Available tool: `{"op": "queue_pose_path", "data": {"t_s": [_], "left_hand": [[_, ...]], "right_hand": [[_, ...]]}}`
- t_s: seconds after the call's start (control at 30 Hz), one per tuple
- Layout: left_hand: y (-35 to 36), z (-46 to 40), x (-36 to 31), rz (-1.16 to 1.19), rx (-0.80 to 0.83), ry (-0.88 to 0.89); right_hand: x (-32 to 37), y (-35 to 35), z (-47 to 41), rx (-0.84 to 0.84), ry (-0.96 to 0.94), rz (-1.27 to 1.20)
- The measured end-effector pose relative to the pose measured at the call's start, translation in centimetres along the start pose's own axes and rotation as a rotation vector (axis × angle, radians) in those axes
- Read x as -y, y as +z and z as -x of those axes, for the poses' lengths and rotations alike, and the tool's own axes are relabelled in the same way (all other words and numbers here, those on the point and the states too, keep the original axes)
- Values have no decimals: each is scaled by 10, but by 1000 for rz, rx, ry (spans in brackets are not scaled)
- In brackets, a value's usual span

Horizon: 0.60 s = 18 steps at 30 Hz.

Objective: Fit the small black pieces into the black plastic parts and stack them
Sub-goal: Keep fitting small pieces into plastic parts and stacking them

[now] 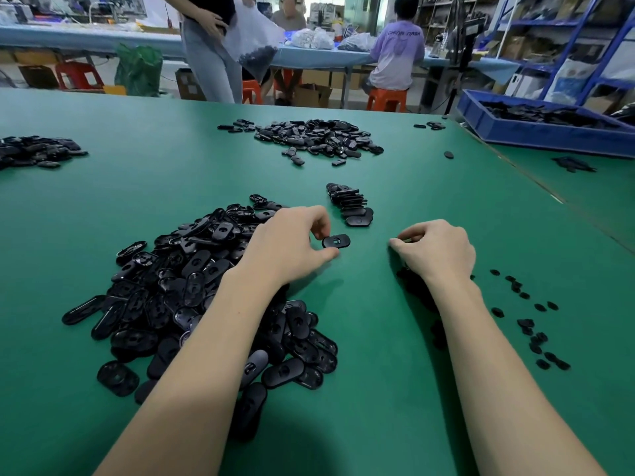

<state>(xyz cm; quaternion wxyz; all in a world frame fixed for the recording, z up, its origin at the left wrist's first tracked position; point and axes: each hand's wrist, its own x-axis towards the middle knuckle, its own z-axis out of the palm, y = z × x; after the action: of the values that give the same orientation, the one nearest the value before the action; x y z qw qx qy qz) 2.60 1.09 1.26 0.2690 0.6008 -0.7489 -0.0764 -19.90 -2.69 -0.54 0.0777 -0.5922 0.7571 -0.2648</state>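
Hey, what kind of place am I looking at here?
Probably a small factory assembly workshop. Heaps of identical black plastic parts lie on a long green worktable, a blue bin holds more, and other workers sit at a bench near storage shelves.

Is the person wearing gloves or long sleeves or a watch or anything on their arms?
No. Both the left hand and the right hand are bare, with no gloves. Both forearms are uncovered as far as the bottom of the picture, so no sleeves show. No watch, ring or bracelet can be seen on the wrists or the fingers that show.
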Motion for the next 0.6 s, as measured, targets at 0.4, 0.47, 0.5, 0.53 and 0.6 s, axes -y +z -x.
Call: {"op": "queue_pose_path", "data": {"t_s": [0.4, 0.47, 0.5, 0.53, 0.6], "left_hand": [[1, 1, -2, -21, -15, -37], [2, 1, -3, -26, -42, -54], [2, 1, -3, -25, -59, -65], [3, 2, -4, -23, -75, -75], [4, 2, -5, -11, -99, -90]], "right_hand": [[10, 2, 4, -39, -101, 33], [14, -1, 6, -45, -114, -177], [17, -3, 7, 2, -104, -316], [22, -4, 8, 75, -99, -434], [30, -4, 15, 234, -105, -556]]}}
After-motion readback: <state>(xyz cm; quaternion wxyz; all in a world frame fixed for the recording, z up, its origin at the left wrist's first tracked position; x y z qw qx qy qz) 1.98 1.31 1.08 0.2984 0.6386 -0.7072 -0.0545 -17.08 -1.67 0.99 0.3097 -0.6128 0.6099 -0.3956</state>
